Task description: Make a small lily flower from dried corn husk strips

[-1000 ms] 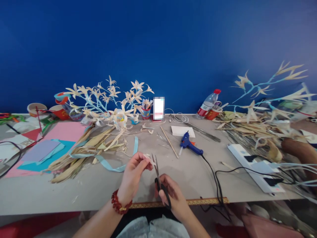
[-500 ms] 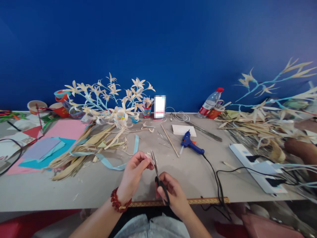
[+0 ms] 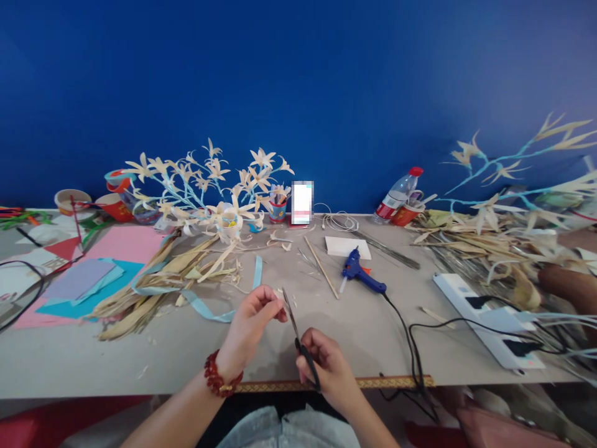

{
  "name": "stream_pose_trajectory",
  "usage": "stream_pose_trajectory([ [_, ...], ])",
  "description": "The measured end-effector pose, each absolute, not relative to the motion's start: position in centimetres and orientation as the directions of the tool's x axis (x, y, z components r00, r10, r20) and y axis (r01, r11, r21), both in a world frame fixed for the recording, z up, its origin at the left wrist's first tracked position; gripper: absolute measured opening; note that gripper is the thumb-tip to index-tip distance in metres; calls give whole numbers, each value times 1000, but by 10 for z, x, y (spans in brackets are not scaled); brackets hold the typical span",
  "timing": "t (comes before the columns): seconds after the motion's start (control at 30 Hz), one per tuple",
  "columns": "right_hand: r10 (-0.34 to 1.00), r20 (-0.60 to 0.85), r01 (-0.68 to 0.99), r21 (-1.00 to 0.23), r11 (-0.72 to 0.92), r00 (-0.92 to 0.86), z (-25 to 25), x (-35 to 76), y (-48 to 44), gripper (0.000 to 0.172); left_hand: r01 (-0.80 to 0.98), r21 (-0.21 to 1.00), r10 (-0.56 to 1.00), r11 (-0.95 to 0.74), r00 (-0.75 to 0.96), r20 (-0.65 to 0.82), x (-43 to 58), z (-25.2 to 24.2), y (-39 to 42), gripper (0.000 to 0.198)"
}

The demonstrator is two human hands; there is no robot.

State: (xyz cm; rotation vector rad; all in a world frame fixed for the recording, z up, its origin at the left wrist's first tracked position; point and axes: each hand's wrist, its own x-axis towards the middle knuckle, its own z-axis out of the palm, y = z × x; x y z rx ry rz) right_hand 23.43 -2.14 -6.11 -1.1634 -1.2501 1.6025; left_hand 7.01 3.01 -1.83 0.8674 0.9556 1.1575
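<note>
My left hand (image 3: 249, 323), with a red bead bracelet at the wrist, pinches a small pale strip of leaf between its fingertips over the grey table (image 3: 186, 354). My right hand (image 3: 326, 367) grips the black handles of a pair of scissors (image 3: 298, 339). The blades point up and away and meet the strip by my left fingertips. Both hands hover near the table's front edge.
A blue glue gun (image 3: 361, 277) with a black cord lies behind my right hand. A white power strip (image 3: 485, 317) sits at the right. Dried leaves and a pale flower branch (image 3: 205, 186) spread at the left, beside coloured paper (image 3: 84, 280). Another person's arm (image 3: 566, 286) rests at far right.
The scissor blades have closed together against the strip. My hands have barely shifted; the camera view has drifted slightly.
</note>
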Motion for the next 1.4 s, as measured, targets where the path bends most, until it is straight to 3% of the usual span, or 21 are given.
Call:
stream_pose_trajectory([
  [0.2, 938, -229, 5, -972, -236, -260, -61, 235, -21, 41, -308, 931, 976, 194, 156, -152, 68, -17, 31, 16],
  [0.67, 923, -175, -97, -971, -220, -342, -56, 240, -18, 58, -272, 940, 962, 207, 231, -145, 70, -10, 30, 13],
  [1.4, 933, -101, -120, -981, -151, -344, -64, 236, -20, 54, -325, 935, 989, 143, 92, -119, 78, -15, 25, 14],
])
